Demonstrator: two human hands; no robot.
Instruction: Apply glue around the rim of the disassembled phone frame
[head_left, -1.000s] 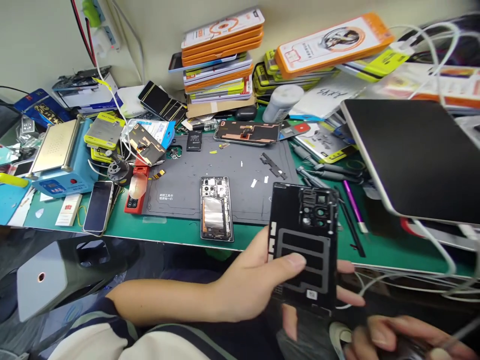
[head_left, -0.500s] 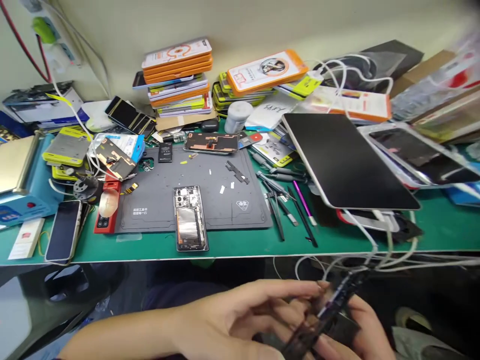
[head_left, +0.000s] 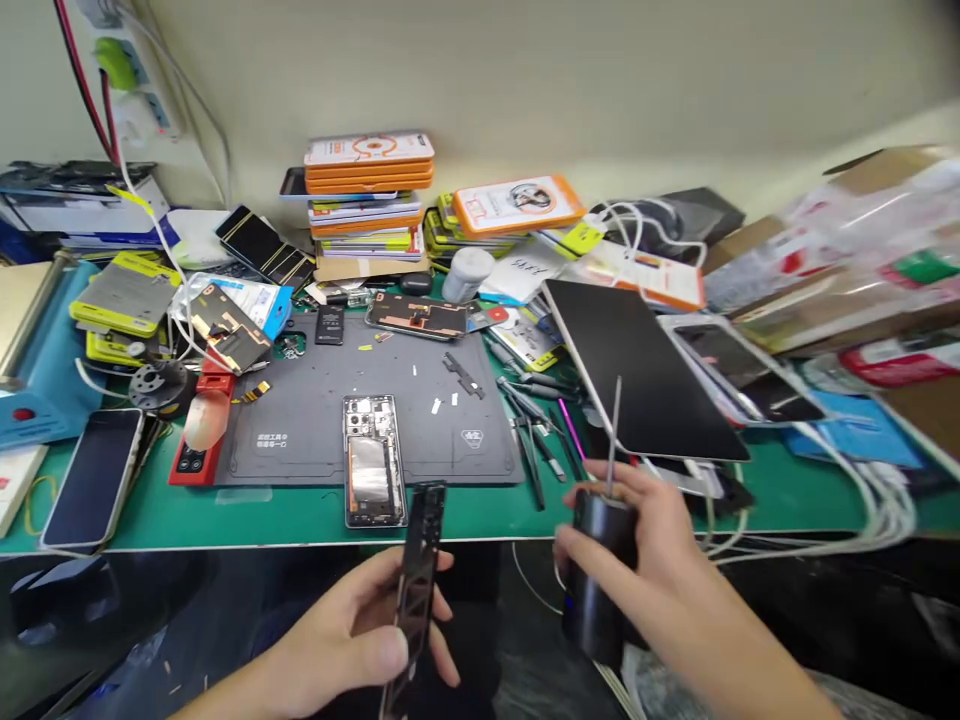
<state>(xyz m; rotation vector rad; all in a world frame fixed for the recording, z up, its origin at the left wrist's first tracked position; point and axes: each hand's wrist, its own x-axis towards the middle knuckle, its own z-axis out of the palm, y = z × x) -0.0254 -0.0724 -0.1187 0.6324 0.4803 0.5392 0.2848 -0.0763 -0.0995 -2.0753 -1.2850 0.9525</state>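
Precariously, the left hand pinches the back cover edge-on, at six o'clock from the opened phone; it could slip. The right hand, closed round the needle-tipped bottle at three o'clock, might tip and spill it.

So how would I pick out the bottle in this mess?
Find the front edge of the green table, just below the black tablet. There the right hand grips the bottle, a dark upright cylinder. Unlike the flat cover in the left hand, it is round, with a thin needle standing up from its top.
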